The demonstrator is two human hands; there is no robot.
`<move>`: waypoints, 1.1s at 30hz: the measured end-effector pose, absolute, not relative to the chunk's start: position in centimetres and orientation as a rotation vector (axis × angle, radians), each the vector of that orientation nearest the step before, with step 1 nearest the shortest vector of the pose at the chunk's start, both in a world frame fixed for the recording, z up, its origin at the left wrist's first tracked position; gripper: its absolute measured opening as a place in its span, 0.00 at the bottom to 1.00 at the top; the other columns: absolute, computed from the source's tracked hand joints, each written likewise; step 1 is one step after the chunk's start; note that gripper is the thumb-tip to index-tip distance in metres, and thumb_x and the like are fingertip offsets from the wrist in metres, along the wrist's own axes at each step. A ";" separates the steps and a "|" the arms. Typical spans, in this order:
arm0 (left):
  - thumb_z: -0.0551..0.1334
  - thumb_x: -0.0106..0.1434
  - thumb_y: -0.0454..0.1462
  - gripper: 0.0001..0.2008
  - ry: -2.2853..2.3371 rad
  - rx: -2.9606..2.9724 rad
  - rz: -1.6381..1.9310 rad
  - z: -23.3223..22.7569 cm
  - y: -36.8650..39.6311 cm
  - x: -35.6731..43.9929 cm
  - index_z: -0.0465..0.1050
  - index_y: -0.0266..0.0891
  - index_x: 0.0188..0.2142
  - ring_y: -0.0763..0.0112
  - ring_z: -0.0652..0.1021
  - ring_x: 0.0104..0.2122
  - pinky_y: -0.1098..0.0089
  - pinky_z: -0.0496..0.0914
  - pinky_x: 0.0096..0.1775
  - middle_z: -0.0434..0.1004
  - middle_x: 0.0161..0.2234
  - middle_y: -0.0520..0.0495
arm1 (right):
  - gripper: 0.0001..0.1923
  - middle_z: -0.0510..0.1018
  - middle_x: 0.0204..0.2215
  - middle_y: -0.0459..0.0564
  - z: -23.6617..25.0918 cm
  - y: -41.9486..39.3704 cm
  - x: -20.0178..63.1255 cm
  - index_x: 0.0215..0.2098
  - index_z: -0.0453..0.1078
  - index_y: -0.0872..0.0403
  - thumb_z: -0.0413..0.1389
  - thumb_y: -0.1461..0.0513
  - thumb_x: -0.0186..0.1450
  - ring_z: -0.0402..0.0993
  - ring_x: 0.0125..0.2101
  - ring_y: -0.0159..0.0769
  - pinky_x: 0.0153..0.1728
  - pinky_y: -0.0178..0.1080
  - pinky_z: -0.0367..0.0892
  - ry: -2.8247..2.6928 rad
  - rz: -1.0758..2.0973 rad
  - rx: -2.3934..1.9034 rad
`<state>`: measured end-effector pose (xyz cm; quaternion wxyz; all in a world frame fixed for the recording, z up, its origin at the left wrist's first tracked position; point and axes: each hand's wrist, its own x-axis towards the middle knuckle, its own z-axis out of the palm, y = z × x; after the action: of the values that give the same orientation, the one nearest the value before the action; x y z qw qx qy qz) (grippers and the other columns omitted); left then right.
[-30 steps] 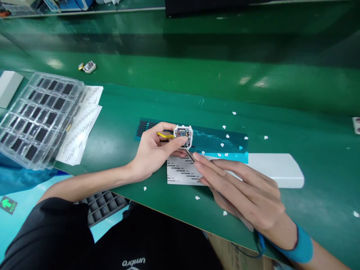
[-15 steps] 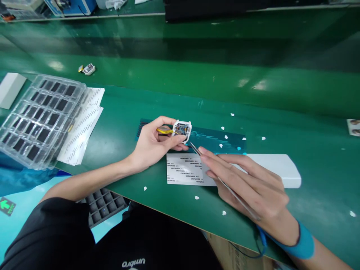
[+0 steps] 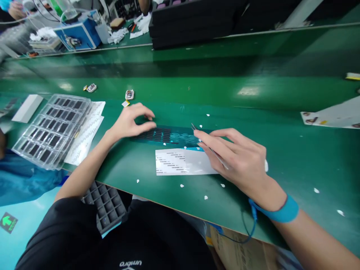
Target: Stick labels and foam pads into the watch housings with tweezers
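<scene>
Nearby, clear tray holds dark squares; right hand fingers pinch tweezers.

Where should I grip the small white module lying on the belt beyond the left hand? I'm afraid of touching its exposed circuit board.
Pinch the small white module by its two opposite white side walls, coming from above: it lies flat, board upward, clear of the left hand.

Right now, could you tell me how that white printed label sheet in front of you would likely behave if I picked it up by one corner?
The white label sheet lies flat on the green bench and looks paper-thin, so it would probably droop and feel very light. Its face looks smooth, so a push might slide it easily. The right hand overlaps its right edge.
</scene>
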<state>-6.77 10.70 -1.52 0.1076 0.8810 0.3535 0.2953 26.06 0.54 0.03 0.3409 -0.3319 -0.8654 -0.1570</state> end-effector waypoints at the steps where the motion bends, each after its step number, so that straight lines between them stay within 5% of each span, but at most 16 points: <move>1: 0.68 0.68 0.55 0.20 0.870 2.631 0.754 -1.3 9.9 -6.0 0.81 0.40 0.42 0.61 0.81 0.41 0.60 0.72 0.48 0.84 0.39 0.45 | 0.20 0.86 0.33 0.45 0.0 0.6 26.1 0.61 0.71 0.54 0.62 0.69 0.72 0.79 0.37 0.38 0.30 0.37 0.70 -2.254 -0.409 -0.877; 14: 0.64 0.74 0.46 0.16 0.928 2.719 0.706 -3.7 6.5 -0.1 0.82 0.37 0.49 0.56 0.79 0.47 0.56 0.75 0.48 0.83 0.52 0.38 | 0.18 0.83 0.34 0.46 -0.8 1.4 26.5 0.61 0.72 0.50 0.59 0.67 0.74 0.79 0.36 0.37 0.30 0.37 0.69 -2.225 -0.402 -0.976; 17: 0.60 0.75 0.51 0.23 0.838 2.699 0.694 -3.3 4.3 0.0 0.79 0.35 0.54 0.50 0.78 0.57 0.49 0.75 0.55 0.76 0.63 0.32 | 0.20 0.84 0.35 0.47 -1.0 1.4 26.8 0.61 0.72 0.50 0.60 0.68 0.73 0.79 0.37 0.37 0.30 0.37 0.70 -2.223 -0.400 -0.997; 22: 0.60 0.74 0.56 0.31 0.646 2.773 0.542 -3.2 2.5 -0.4 0.72 0.37 0.65 0.41 0.67 0.70 0.36 0.61 0.69 0.62 0.72 0.27 | 0.23 0.85 0.39 0.47 -1.2 1.4 27.0 0.65 0.69 0.47 0.60 0.68 0.73 0.80 0.37 0.39 0.32 0.39 0.72 -2.213 -0.395 -1.006; 33: 0.52 0.80 0.51 0.27 0.723 2.773 0.512 -3.4 4.6 -1.4 0.70 0.36 0.66 0.50 0.70 0.69 0.45 0.63 0.69 0.69 0.69 0.35 | 0.20 0.84 0.35 0.47 -1.3 1.3 26.9 0.61 0.72 0.52 0.61 0.70 0.72 0.80 0.38 0.38 0.31 0.38 0.70 -2.272 -0.322 -1.033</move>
<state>-1.37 4.57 -3.38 0.1149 0.9463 0.2467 0.1746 26.91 1.25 -1.30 0.3075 -0.3908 -0.8590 -0.1219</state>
